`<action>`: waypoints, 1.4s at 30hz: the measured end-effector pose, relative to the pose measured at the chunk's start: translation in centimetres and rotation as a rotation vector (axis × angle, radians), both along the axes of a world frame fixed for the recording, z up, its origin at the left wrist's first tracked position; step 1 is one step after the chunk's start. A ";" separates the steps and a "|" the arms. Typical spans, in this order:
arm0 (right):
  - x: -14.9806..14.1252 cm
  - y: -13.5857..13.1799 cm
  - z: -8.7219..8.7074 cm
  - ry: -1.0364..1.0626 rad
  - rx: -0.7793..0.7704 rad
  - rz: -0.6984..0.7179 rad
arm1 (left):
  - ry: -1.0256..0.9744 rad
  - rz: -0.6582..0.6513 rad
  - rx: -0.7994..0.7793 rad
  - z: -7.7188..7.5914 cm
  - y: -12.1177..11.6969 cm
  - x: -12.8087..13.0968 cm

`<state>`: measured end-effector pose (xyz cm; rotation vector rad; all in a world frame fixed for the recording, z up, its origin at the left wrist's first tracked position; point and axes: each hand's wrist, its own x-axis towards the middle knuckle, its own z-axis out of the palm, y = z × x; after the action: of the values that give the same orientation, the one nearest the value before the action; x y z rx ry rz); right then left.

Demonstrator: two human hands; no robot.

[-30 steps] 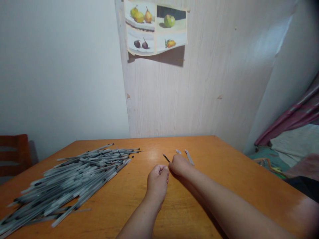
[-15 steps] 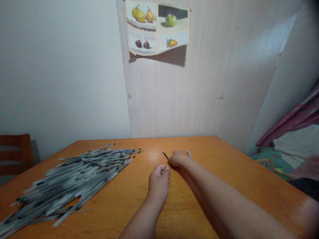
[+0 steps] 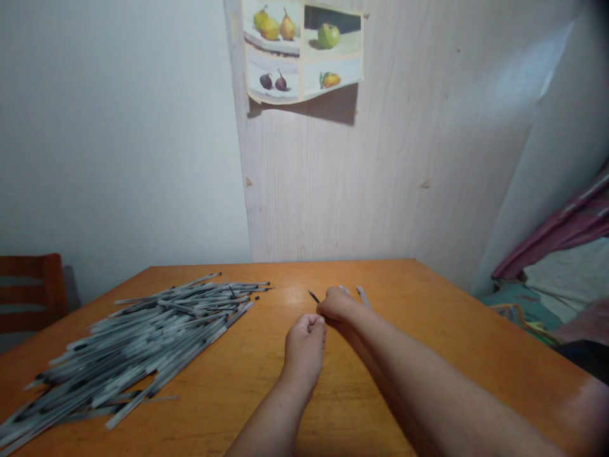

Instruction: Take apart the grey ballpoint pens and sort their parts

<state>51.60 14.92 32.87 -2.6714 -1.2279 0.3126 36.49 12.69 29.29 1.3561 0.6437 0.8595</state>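
Note:
My right hand [image 3: 333, 304] is closed, its fingers pinched on a pen refill [image 3: 313, 296]. The refill's dark, pointed end sticks out toward the upper left; the remainder is hidden by my fingers. Close beside it on the left, my left hand [image 3: 306, 343] is curled shut with the thumb against the fingers. Whatever it holds, if anything, is hidden. Behind my right hand lie a whitish tube [image 3: 363, 297] and a second whitish piece [image 3: 344, 289], partly covered by the hand. A big loose heap of clear pens with dark ends [image 3: 157, 336] spreads over the left side.
The orange-brown wooden table [image 3: 428, 336] runs up to the wall. A small black cap [image 3: 257, 298] lies off the heap's right edge. A wooden chair [image 3: 28, 292] stands at left, a fruit picture [image 3: 302, 57] hangs on the wall, and cloth [image 3: 561, 279] is heaped at right.
My right hand has shifted slightly left with the refill, closer to my left hand. More of the whitish pieces behind it shows. My left hand is nearly still.

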 end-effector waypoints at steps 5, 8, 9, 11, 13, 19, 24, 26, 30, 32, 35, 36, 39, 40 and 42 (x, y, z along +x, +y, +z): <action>-0.2 -0.2 -0.3 0.019 0.013 -0.014 | 0.013 0.007 0.000 -0.1 0.0 0.0; -0.2 -0.4 -0.3 0.023 0.027 -0.029 | 0.015 0.008 0.001 -0.1 0.0 0.0; -0.1 -0.5 -0.2 0.022 0.032 -0.038 | 0.019 0.007 -0.001 0.0 0.0 0.0; 0.1 -0.5 -0.1 0.020 0.040 -0.061 | 0.028 0.008 -0.005 0.1 0.0 0.0; 0.4 -0.5 0.0 0.019 0.043 -0.089 | 0.036 0.010 -0.010 0.1 0.0 0.1; 1.0 -0.1 -0.2 0.019 0.050 -0.133 | 0.017 0.004 -0.015 -0.3 0.2 0.3; 1.2 -0.4 -0.3 0.010 0.072 -0.131 | 0.018 0.006 -0.029 -0.4 0.3 0.3; 1.3 -0.7 -0.3 0.002 0.086 -0.126 | 0.019 0.007 -0.032 -0.2 0.3 0.2; 1.1 -2.2 -0.3 -0.013 0.116 -0.099 | 0.033 0.015 -0.037 0.0 0.1 0.2; 0.7 -3.2 -0.5 -0.025 0.131 -0.079 | 0.039 0.015 -0.037 -0.1 0.1 0.2; -0.2 -4.7 -1.0 -0.050 0.152 -0.052 | 0.032 0.017 -0.020 -0.4 0.2 0.3; -0.5 -5.1 -1.2 -0.058 0.157 -0.047 | 0.032 0.019 -0.012 -0.5 0.3 0.4; -1.3 -5.7 -1.6 -0.086 0.162 -0.044 | 0.031 0.026 0.000 -0.6 0.3 0.5; -1.5 -5.8 -1.7 -0.092 0.160 -0.044 | 0.028 0.026 -0.002 -0.7 0.3 0.5; -1.7 -5.7 -1.7 -0.093 0.158 -0.042 | 0.018 0.023 -0.011 -0.6 0.3 0.5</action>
<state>49.86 9.20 31.18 -2.5975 -1.1670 0.0815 36.98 12.96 28.66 1.3505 0.6781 0.8615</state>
